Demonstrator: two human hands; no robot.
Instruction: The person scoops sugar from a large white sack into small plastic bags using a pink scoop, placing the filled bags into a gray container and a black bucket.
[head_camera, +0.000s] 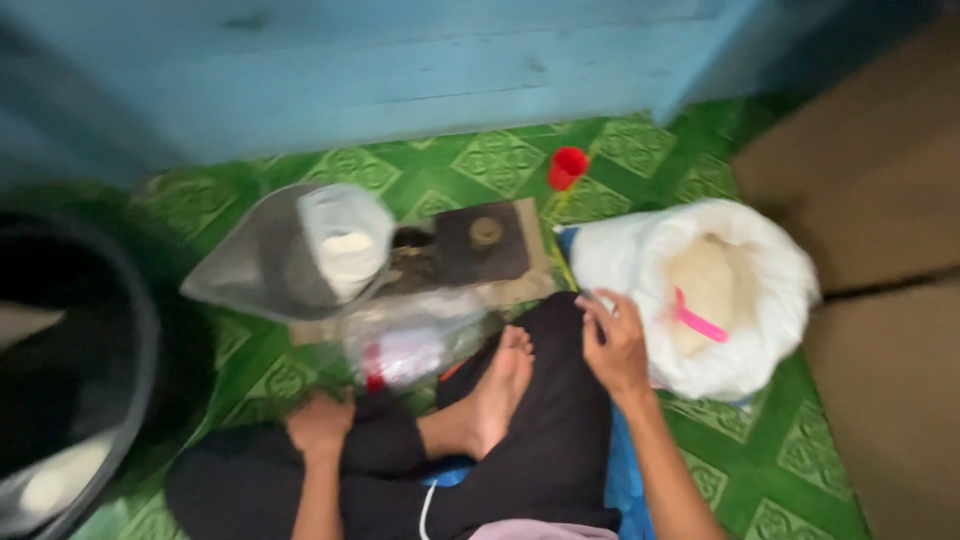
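I sit cross-legged on a green patterned floor mat (500, 160). My right hand (612, 345) grips the near edge of a big white sack (770, 300) full of pale grain, with a pink scoop handle (697, 322) stuck in it. My left hand (320, 425) rests by my knee, fingers curled, close to a pile of clear plastic bags (410, 345). A clear bag (300, 255) holding some white grain sits on a small dark scale (480, 245) in front of me.
A blue wooden wall (400, 70) runs across the back. A red cap-like object (567, 166) lies on the mat near the wall. A large dark tub (70, 370) stands at the left. Brown cardboard (870, 200) covers the right side.
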